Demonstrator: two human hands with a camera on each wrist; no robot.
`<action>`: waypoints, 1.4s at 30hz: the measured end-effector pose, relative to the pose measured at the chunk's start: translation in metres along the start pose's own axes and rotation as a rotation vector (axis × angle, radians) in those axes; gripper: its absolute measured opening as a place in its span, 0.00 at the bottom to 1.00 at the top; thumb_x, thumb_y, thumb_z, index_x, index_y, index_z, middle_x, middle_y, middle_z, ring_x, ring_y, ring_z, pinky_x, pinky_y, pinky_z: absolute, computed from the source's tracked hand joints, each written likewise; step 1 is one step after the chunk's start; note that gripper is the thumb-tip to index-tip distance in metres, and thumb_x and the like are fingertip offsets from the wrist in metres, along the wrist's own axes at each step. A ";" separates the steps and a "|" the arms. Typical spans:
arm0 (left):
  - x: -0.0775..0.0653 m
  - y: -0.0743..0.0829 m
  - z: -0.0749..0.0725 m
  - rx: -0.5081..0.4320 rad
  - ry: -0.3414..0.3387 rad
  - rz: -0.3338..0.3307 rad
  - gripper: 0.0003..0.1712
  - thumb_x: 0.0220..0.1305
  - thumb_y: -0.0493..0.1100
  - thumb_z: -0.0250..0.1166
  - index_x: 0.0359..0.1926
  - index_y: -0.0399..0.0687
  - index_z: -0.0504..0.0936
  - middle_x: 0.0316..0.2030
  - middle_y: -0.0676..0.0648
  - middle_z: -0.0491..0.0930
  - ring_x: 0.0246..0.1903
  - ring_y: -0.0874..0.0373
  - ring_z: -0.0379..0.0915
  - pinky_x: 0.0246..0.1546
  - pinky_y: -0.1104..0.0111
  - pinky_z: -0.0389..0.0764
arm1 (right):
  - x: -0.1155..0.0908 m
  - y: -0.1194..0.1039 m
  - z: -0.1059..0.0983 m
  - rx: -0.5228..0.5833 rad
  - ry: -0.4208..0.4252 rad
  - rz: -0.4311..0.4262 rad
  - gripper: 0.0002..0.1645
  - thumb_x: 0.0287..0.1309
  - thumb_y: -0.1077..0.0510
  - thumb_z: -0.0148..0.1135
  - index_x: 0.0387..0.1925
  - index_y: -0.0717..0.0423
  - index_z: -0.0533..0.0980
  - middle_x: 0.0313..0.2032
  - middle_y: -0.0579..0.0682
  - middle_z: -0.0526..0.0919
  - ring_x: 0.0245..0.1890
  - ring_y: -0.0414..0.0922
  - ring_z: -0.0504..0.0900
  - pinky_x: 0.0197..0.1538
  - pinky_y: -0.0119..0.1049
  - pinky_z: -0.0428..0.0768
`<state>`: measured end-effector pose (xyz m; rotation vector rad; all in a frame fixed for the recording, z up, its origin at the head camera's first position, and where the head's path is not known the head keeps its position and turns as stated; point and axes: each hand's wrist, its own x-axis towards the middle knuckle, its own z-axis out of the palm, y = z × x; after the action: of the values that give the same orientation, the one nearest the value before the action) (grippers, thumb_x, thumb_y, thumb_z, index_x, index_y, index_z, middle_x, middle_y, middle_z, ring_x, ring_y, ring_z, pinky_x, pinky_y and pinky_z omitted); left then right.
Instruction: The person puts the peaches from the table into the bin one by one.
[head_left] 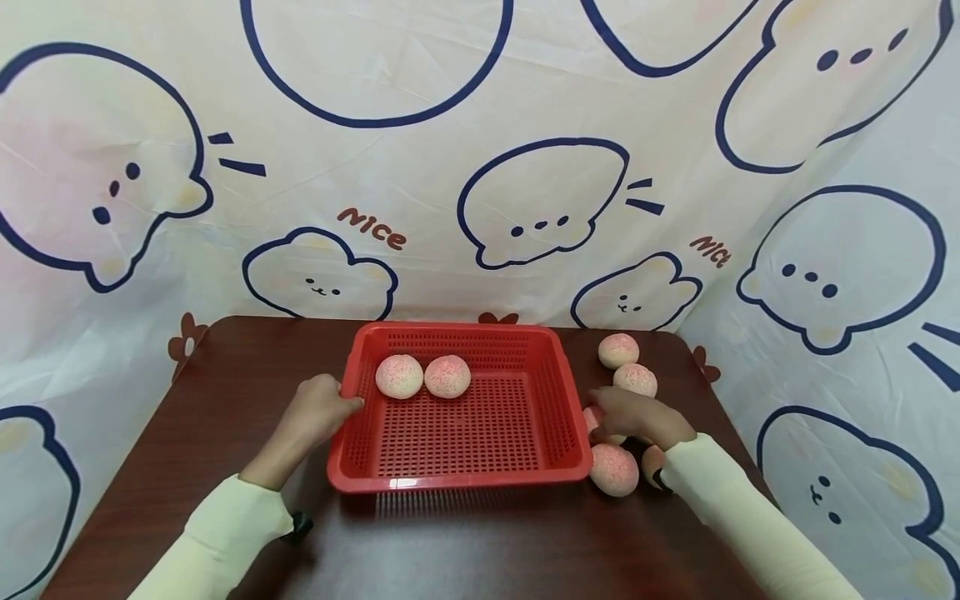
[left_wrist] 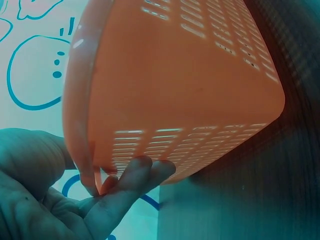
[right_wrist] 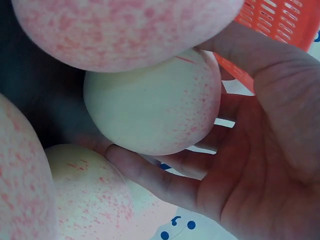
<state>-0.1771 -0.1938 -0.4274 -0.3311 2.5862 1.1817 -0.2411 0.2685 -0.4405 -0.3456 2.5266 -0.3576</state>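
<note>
Two hands, left (head_left: 318, 410) closed on red basket (head_left: 459, 483), right (head_left: 636, 415) apparently around speckled ball (right_wrist: 150, 112); "Nice" (head_left: 372, 228) on cloth (head_left: 431, 287).

i see room above red basket (head_left: 457, 437), r. half; speckled balls (head_left: 615, 471) block low path along its r. side

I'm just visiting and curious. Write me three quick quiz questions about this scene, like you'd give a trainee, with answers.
1. How many peach-like balls lie in the red basket?
2. True or false: the left hand grips the basket's rim.
3. What do the right hand's fingers curl round? a) the rim b) a peach-like ball c) a sleeve

Key: 1. Two. 2. True. 3. b.
</note>
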 end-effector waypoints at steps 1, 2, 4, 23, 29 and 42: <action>0.000 0.000 0.000 0.000 0.000 -0.001 0.15 0.69 0.36 0.62 0.47 0.23 0.79 0.29 0.36 0.85 0.21 0.55 0.84 0.25 0.63 0.88 | 0.000 -0.001 0.001 -0.011 0.002 0.001 0.26 0.52 0.58 0.75 0.54 0.50 0.77 0.38 0.43 0.82 0.36 0.44 0.79 0.41 0.39 0.77; 0.000 0.000 0.000 0.000 0.000 -0.002 0.15 0.69 0.36 0.62 0.47 0.23 0.79 0.29 0.36 0.85 0.21 0.55 0.84 0.26 0.63 0.88 | 0.001 -0.001 0.001 -0.019 0.003 -0.003 0.26 0.52 0.58 0.75 0.54 0.50 0.77 0.38 0.43 0.82 0.36 0.44 0.78 0.42 0.39 0.77; 0.001 0.000 0.000 0.002 0.002 -0.004 0.15 0.68 0.36 0.62 0.46 0.23 0.80 0.28 0.36 0.85 0.21 0.55 0.84 0.26 0.64 0.88 | 0.002 -0.001 0.001 -0.016 0.007 -0.004 0.26 0.52 0.59 0.76 0.53 0.50 0.77 0.37 0.44 0.82 0.35 0.44 0.78 0.41 0.39 0.77; 0.003 -0.005 0.002 -0.015 -0.004 0.019 0.14 0.69 0.35 0.62 0.46 0.23 0.79 0.28 0.37 0.85 0.21 0.57 0.83 0.26 0.64 0.88 | -0.002 0.002 -0.010 0.119 -0.049 -0.015 0.25 0.51 0.59 0.78 0.50 0.42 0.80 0.39 0.40 0.86 0.41 0.42 0.82 0.48 0.41 0.81; 0.002 -0.005 0.002 -0.013 0.006 0.024 0.14 0.68 0.36 0.62 0.45 0.23 0.80 0.28 0.37 0.85 0.21 0.57 0.83 0.25 0.65 0.87 | -0.002 -0.001 -0.018 0.016 -0.014 -0.110 0.23 0.54 0.58 0.76 0.52 0.46 0.81 0.38 0.40 0.85 0.38 0.41 0.81 0.46 0.39 0.81; 0.002 -0.003 0.001 -0.017 0.005 0.023 0.14 0.69 0.35 0.62 0.46 0.23 0.79 0.29 0.36 0.85 0.22 0.56 0.84 0.26 0.64 0.88 | -0.006 -0.012 -0.044 0.031 0.079 -0.087 0.23 0.57 0.47 0.74 0.53 0.44 0.80 0.39 0.43 0.86 0.39 0.42 0.83 0.47 0.43 0.84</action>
<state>-0.1777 -0.1950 -0.4304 -0.3096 2.5922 1.2126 -0.2591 0.2673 -0.3983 -0.4388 2.5857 -0.4514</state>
